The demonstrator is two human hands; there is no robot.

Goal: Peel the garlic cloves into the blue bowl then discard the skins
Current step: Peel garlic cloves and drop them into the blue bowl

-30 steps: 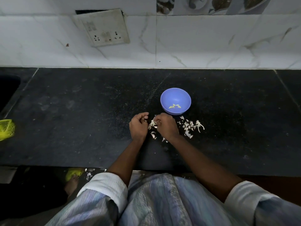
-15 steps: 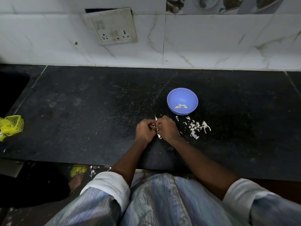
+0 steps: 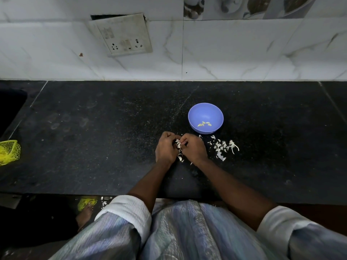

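Both grips still pinching garlic (image 3: 178,145) — left hand (image 3: 166,147), right hand (image 3: 193,148) unmoved.

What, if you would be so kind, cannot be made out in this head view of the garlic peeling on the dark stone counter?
- Garlic clove between the left hand and right hand: curled fingers hide it; only white skin shows.
- Small pale peeled pieces in the round blue plastic bowl: too small to count.
- Yellow mesh bag: cut off by the left edge.
- Dark recess at far left: too dark to identify.
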